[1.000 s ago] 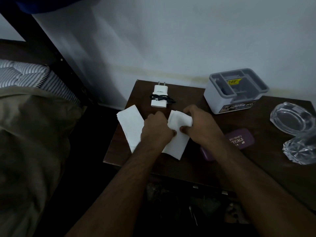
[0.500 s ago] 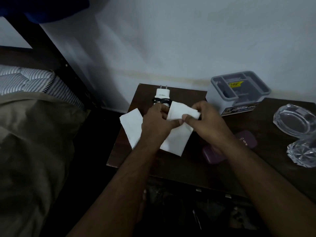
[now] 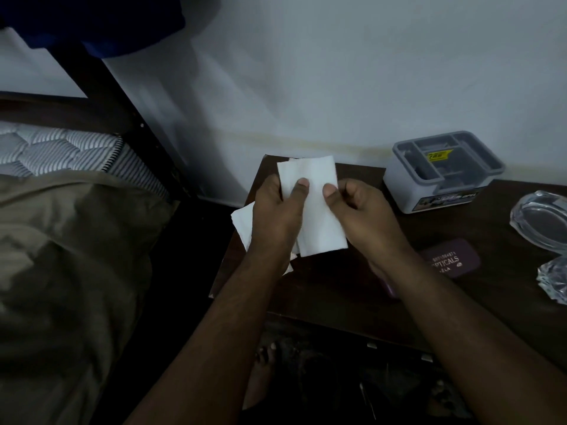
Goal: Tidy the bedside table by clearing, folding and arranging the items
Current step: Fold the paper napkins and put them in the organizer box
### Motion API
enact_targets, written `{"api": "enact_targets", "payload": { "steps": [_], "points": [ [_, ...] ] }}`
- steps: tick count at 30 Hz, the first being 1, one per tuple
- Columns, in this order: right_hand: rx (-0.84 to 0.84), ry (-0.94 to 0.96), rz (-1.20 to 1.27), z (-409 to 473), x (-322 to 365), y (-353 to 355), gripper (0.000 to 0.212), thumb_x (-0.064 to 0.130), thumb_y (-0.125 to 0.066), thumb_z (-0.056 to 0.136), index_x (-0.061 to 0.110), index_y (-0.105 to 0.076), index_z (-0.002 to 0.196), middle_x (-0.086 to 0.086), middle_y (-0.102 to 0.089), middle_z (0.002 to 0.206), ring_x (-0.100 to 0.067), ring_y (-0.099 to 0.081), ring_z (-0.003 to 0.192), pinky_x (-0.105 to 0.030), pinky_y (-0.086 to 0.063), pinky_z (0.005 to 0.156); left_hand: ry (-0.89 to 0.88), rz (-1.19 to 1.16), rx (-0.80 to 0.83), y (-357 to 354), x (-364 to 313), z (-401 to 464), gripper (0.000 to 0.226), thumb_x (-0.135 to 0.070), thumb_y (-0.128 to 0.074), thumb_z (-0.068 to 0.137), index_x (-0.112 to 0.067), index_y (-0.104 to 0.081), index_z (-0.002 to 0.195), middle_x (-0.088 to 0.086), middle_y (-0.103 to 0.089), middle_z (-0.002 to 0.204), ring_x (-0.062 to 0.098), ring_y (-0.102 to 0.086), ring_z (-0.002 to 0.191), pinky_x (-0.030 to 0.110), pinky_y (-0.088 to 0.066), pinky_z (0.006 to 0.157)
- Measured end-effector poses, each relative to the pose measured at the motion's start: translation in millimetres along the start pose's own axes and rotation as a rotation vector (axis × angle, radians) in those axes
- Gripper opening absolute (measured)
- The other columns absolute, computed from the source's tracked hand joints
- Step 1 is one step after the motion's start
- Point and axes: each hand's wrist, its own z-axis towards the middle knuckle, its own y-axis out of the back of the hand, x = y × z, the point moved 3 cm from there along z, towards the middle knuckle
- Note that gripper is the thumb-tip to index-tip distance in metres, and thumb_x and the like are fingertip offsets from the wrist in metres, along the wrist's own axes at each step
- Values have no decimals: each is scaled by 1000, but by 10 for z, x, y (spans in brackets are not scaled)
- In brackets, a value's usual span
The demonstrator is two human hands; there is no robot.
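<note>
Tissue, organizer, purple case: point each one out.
Tissue (image 3: 319,219), head view, flat middle of the sheet.
Organizer (image 3: 408,187), head view, white front wall.
Purple case (image 3: 451,260), head view, printed lid.

The left hand (image 3: 273,216) covers most of a second tissue (image 3: 242,222) on the counter (image 3: 337,280), leaving only its left corner and a scrap by the wrist. The held tissue (image 3: 316,210) hides the back left corner of the counter and whatever lies there. The right forearm crosses the purple case (image 3: 454,260), cutting off the start of its lettering and its near end. The glass dish (image 3: 540,219) and the cut-glass piece (image 3: 555,280) run off the right edge. The label on the grey box (image 3: 445,173) is too small to read. A bare foot (image 3: 260,381) under the counter is dim and partly behind the left arm.
</note>
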Motion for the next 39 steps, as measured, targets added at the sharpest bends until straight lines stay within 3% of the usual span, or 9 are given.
{"api": "enact_targets", "payload": {
  "steps": [4,7,11,14,18,22,27,32,39],
  "points": [
    [-55,90,-144,-18,34,-138,30,37,-45,106,20,-64,91,1,-68,85,-10,-61,74,-31,-46,64,-67,19,-222,194,-27,41,19,-29,-60,100,-11,-59,105,5,-69,102,19,-69,91,43,-61,81],
    [152,177,-367,-76,8,-304,19,18,-55,101,23,-68,114,6,-71,114,-8,-64,102,-22,-49,81,-99,26,-343,331,-28,91,19,-27,-61,100,-8,-56,100,-3,-63,89,10,-63,78,32,-55,73],
    [513,255,-838,-203,-70,-536,42,33,-55,101,34,-53,143,6,-52,146,-20,-40,135,-42,-34,109,-95,92,-392,430,0,150,19,-28,-61,99,-11,-54,97,-4,-60,87,8,-59,75,29,-53,73],
    [563,240,-965,-236,-83,-550,48,37,-52,102,43,-42,148,10,-42,156,-20,-29,143,-45,-23,113,-76,108,-393,450,14,170,18,-28,-61,99,-11,-56,98,-2,-62,91,14,-61,80,30,-54,75],
    [543,271,-1034,-216,-31,-446,45,34,-49,103,45,-45,146,15,-41,155,-15,-30,142,-42,-22,110,-77,150,-395,457,-3,172,24,-30,-62,99,-6,-60,104,0,-65,97,13,-63,82,23,-50,65],
    [534,232,-1093,-197,-38,-247,38,38,-47,103,42,-52,140,13,-43,150,-15,-31,139,-42,-24,110,-85,142,-447,499,2,175,19,-32,-63,98,-14,-58,99,1,-67,99,18,-68,89,40,-61,80],
    [448,141,-1165,-188,-22,32,33,49,-42,103,35,-67,121,5,-52,122,-18,-40,122,-41,-32,105,-88,139,-497,498,2,176,20,-31,-61,100,-15,-53,93,-11,-58,85,3,-59,76,34,-57,75],
    [252,163,-1032,-147,-102,149,37,53,-45,101,26,-67,87,5,-47,94,-19,-48,103,-35,-40,84,-49,123,-474,381,-8,147,21,-30,-58,101,-9,-58,105,0,-64,102,13,-62,87,29,-52,73],
    [51,40,-701,40,-289,-72,32,40,-60,98,17,-61,120,-5,-58,118,-21,-58,103,-33,-48,83,46,170,-453,357,56,118,25,-32,-59,99,-9,-60,109,7,-67,111,25,-67,98,44,-60,85]
  ]
}}
